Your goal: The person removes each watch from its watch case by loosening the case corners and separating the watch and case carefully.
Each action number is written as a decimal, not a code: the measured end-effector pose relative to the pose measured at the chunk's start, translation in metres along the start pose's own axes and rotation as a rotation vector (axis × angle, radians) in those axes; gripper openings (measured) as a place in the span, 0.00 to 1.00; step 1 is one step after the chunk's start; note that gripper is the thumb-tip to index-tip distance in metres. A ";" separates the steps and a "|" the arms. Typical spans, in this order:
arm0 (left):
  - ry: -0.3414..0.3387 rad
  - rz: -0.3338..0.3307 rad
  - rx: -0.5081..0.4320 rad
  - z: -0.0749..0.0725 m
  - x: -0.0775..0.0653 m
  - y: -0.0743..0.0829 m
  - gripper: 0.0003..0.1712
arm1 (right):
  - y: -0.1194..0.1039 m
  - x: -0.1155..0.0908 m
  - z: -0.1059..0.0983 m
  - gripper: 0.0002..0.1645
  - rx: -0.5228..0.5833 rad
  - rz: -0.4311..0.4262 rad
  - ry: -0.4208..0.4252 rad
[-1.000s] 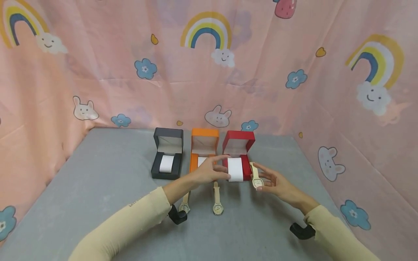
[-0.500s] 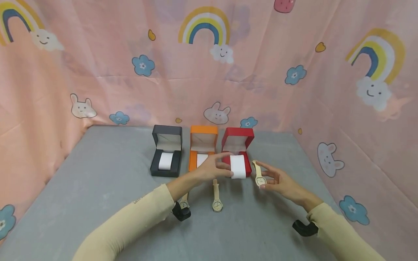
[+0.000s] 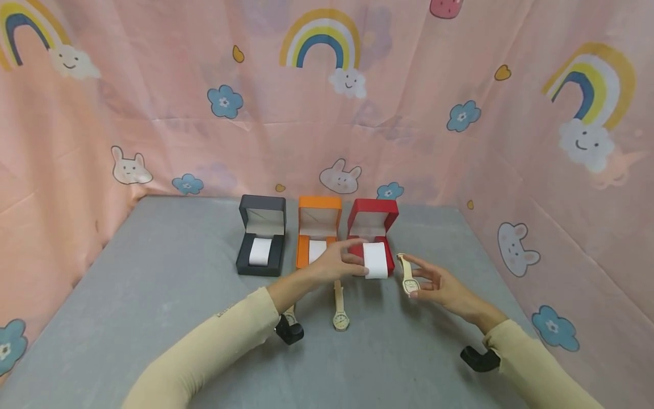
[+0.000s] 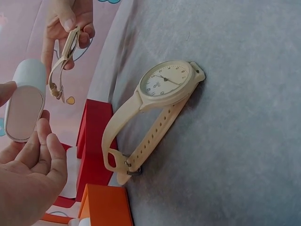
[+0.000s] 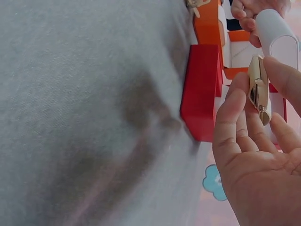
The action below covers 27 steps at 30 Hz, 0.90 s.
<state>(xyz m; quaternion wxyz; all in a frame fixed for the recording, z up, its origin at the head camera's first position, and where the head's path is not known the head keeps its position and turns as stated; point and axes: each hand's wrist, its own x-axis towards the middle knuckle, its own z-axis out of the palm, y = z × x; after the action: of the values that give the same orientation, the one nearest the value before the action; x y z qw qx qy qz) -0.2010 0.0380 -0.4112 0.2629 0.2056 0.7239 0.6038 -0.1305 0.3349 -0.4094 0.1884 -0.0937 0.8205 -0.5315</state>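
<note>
My left hand (image 3: 334, 262) pinches a white watch cushion (image 3: 376, 261) by its ends, in front of and above the open red watch box (image 3: 373, 213). In the left wrist view the cushion (image 4: 29, 99) shows as a rounded roll between thumb and fingers. To the right, my right hand (image 3: 440, 287) holds a cream wristwatch (image 3: 409, 279) by thumb and fingers, its dial facing up toward the head camera. The right wrist view shows that watch (image 5: 258, 87) edge-on, its strap looped, close to the cushion. Both things are held above the table.
An orange box (image 3: 319, 211) and a dark grey box (image 3: 262, 211), both open with white cushions inside, stand left of the red one. Two more cream watches lie in front, one (image 3: 340, 321) in the middle, another (image 3: 290, 313) partly behind the left wrist camera.
The left hand and the white cushion have shifted a little to the right. The right hand with its watch has also drifted slightly right. The head view has tilted a little.
</note>
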 end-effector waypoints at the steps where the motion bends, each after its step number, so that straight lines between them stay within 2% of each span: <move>1: -0.004 0.003 -0.006 0.000 0.001 -0.001 0.40 | 0.001 0.000 0.000 0.53 -0.003 0.007 0.001; 10: -0.003 0.005 -0.019 0.006 0.002 -0.004 0.39 | 0.011 -0.005 0.001 0.51 -0.059 0.034 0.016; 20: -0.007 0.019 0.014 0.010 0.005 -0.011 0.39 | 0.024 -0.008 0.007 0.52 -0.023 0.087 0.006; 27: -0.013 0.017 0.012 0.012 0.004 -0.010 0.39 | 0.035 -0.010 0.013 0.51 -0.022 0.052 -0.014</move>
<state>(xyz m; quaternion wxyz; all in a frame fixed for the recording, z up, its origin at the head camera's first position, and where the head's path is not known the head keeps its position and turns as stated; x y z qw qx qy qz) -0.1969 0.0477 -0.4229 0.2612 0.2173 0.7240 0.6003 -0.1142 0.3421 -0.4443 0.2069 -0.0780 0.8271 -0.5168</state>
